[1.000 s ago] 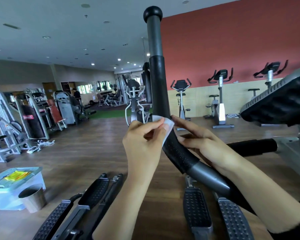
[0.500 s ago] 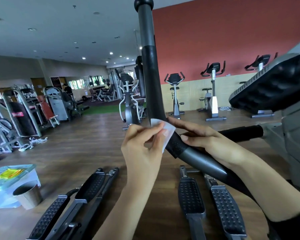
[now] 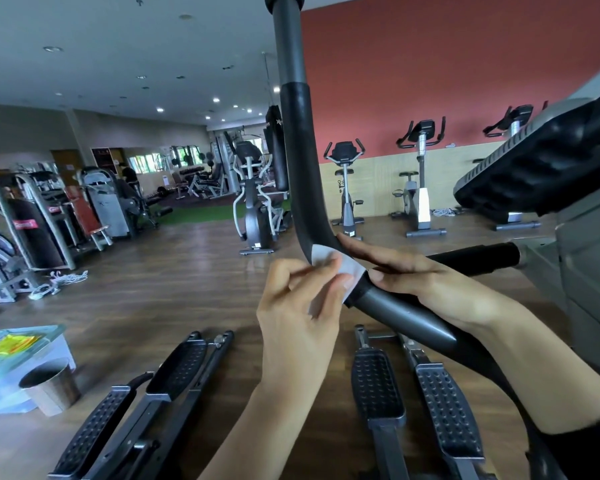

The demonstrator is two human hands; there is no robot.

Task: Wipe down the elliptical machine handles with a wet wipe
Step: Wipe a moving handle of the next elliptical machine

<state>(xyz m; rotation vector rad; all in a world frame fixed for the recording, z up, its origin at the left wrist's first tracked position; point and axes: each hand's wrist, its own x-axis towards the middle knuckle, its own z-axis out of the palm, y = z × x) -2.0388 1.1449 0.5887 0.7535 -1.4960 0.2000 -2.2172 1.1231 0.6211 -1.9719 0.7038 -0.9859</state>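
Wood-floored gym hall [image 3: 174,278] with a red rear wall [image 3: 430,64] and upright exercise bikes [image 3: 345,181] along it; in the foreground, an elliptical handle [image 3: 297,168] rises from lower right and bends upward out of the top of the view. A white wet wipe [image 3: 349,270] lies draped over the bend, at the lower end of the black grip sleeve, just above the bare grey tube [image 3: 402,313]. The left hand [image 3: 298,306] pinches the wipe's near edge between thumb and curled fingers. The right hand [image 3: 426,282] is open, its nearly straight fingers laid along the far side of the handle, its thumb close to the wipe's lower edge. Pedals [image 3: 376,386] lie below. Probable risks: the wipe, held by one edge only, may bunch or snag on the step where sleeve meets tube; the far side of the grip may go unwiped; sideways pressure may swing the pivoting handle.
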